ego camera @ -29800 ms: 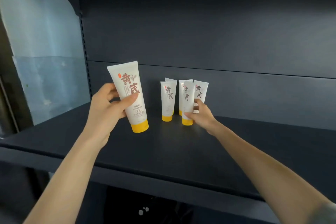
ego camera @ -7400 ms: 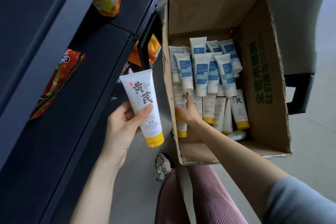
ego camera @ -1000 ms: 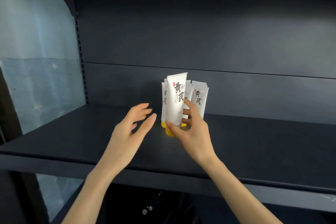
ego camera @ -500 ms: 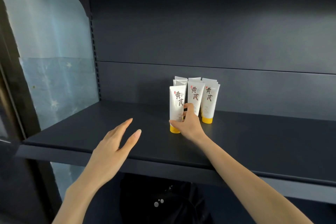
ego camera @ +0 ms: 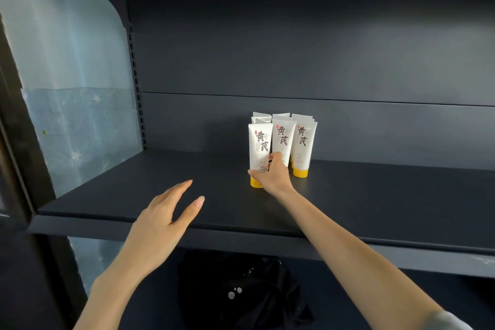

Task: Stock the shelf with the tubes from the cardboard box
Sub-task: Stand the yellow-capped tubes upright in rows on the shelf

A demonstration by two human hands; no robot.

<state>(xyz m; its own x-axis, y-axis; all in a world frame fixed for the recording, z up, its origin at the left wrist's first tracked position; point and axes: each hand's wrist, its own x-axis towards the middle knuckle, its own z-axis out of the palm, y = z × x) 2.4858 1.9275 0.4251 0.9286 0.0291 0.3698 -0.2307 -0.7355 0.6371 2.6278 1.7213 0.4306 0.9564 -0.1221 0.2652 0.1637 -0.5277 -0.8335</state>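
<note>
Several white tubes with yellow caps and dark lettering stand cap-down in a cluster [ego camera: 302, 142] on the dark shelf [ego camera: 160, 195], near its back panel. The front-left tube [ego camera: 259, 144] stands upright on the shelf board, and my right hand [ego camera: 272, 175] grips its lower part just above the cap. My left hand [ego camera: 160, 220] hovers flat and empty over the shelf's front edge, to the left of the tubes, fingers spread. The cardboard box is out of view.
The shelf's back panel [ego camera: 294, 56] is dark and bare. A pale blue side panel [ego camera: 67, 88] closes the shelf's left end. Below the shelf sits a dark bundle [ego camera: 241, 292]. The board stretches bare to the left and right of the tubes.
My right hand has set the tube down at the front left of the cluster and still holds it. My left hand has drawn back toward the shelf's front edge.
</note>
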